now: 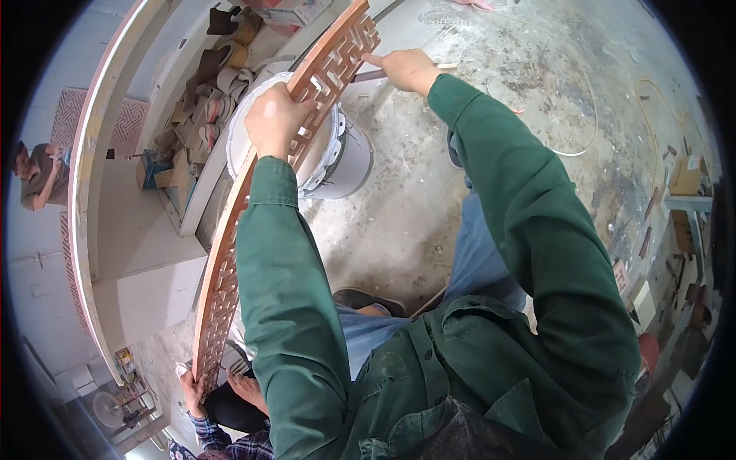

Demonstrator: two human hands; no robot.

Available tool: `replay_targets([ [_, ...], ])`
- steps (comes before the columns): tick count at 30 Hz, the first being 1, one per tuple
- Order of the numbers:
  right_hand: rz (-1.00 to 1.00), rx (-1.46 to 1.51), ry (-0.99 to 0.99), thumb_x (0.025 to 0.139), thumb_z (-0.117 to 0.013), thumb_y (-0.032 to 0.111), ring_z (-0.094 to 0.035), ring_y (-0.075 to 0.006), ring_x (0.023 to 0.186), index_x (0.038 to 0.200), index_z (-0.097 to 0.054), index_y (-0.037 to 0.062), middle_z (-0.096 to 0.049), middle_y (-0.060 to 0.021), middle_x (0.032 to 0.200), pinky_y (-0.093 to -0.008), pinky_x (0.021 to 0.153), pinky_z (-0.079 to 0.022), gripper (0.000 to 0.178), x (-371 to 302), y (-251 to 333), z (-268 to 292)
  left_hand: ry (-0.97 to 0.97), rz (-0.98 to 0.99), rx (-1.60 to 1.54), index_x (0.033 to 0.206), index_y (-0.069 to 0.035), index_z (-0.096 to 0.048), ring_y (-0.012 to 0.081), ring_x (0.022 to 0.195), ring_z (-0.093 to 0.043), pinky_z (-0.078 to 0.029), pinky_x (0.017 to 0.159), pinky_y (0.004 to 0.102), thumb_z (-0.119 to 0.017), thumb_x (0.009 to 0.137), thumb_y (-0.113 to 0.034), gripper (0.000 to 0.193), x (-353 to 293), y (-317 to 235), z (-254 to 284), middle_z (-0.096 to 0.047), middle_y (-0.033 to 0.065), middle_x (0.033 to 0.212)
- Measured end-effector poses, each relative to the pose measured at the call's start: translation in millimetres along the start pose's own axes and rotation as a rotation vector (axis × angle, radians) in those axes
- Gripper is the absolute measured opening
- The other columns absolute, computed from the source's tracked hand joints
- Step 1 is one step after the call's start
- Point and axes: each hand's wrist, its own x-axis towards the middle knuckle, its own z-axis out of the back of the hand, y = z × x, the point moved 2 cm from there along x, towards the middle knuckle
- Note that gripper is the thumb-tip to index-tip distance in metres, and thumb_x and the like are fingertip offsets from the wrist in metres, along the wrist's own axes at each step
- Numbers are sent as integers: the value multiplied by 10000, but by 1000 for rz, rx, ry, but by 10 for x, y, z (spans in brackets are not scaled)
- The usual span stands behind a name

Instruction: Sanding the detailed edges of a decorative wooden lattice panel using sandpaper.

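A long reddish-brown wooden lattice panel [230, 234], cut through with a fretwork pattern, runs from the upper middle down to the lower left. My left hand [274, 119] is wrapped over its edge near the far end, thumb on the fretwork. At the far tip, my right hand [410, 69] has its index finger stretched against the panel's right edge. The other fingers of that hand are curled, and whatever they hold is hidden. Beneath the panel stands a white bucket [349, 165] with a pale lid.
A co-worker's hands [196, 395] are at the panel's lower end. Left of it, a pale workbench [142, 253] has a shelf of scraps and sanding rolls [218, 100]. A hose [594, 126] lies on the stained floor [537, 84]. Another person [47, 172] is at far left.
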Motion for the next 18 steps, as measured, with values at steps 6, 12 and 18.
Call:
replay_targets([
  [6, 83, -27, 81, 882, -438, 89, -663, -281, 923, 1374, -429, 299, -676, -111, 997, -391, 754, -530, 535, -117, 339, 64, -27, -58, -23, 877, -75, -646, 290, 764, -666, -507, 697, 392, -734, 666, -372, 375, -28, 44, 5, -684, 124, 776],
  [12, 179, 52, 147, 806, -584, 125, -639, -282, 968, 1057, -658, 156, -667, -113, 1014, -399, 781, -519, 263, -366, 324, 286, -119, -146, -217, 927, -57, -626, 321, 779, -652, -493, 702, 413, -712, 720, -299, 330, -190, 330, 18, -677, 144, 828],
  [18, 356, 207, 60, 790, -586, 113, -635, -301, 917, 1397, -389, 241, -666, -105, 971, -422, 769, -509, 651, -631, 778, 507, -195, -33, -288, 910, -67, -648, 337, 725, -631, -482, 646, 387, -742, 744, -374, 361, -748, 993, 95, -650, 158, 773],
])
